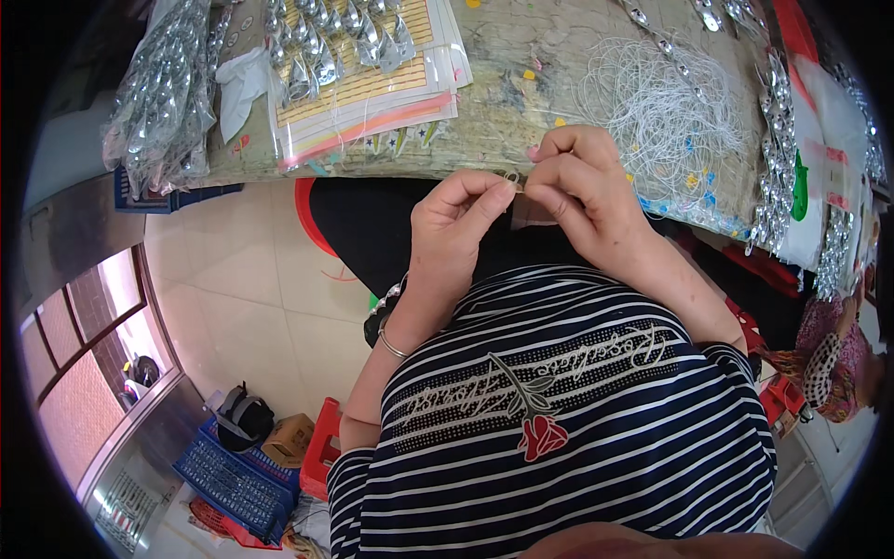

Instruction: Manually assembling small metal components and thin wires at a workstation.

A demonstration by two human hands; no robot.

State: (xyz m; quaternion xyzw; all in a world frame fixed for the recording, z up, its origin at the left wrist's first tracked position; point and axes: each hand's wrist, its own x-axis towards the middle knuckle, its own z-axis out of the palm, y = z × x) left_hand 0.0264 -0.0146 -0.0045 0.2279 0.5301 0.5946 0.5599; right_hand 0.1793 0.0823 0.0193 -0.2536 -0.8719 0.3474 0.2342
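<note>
My left hand point(452, 228) and my right hand point(591, 196) meet in front of the table's near edge, fingertips almost touching. Left thumb and forefinger are pinched on a small thin loop point(511, 176), pale yellowish, possibly thread or wire. The right thumb and forefinger close at the other side of it, their tips partly hidden; the other right fingers are curled. Beyond my right hand, a loose tangle of white cord point(661, 102) lies on the table. Silvery teardrop-shaped pieces point(321, 61) rest in rows on a stack of papers point(372, 116) at the left.
A clear bag of silver pieces point(168, 98) hangs over the left end of the worn table point(503, 74). Silver strands point(773, 158) line its right side. Blue baskets point(228, 484), a cardboard box point(289, 440) and a red stool point(319, 447) stand low at left. Another person point(829, 363) is at right.
</note>
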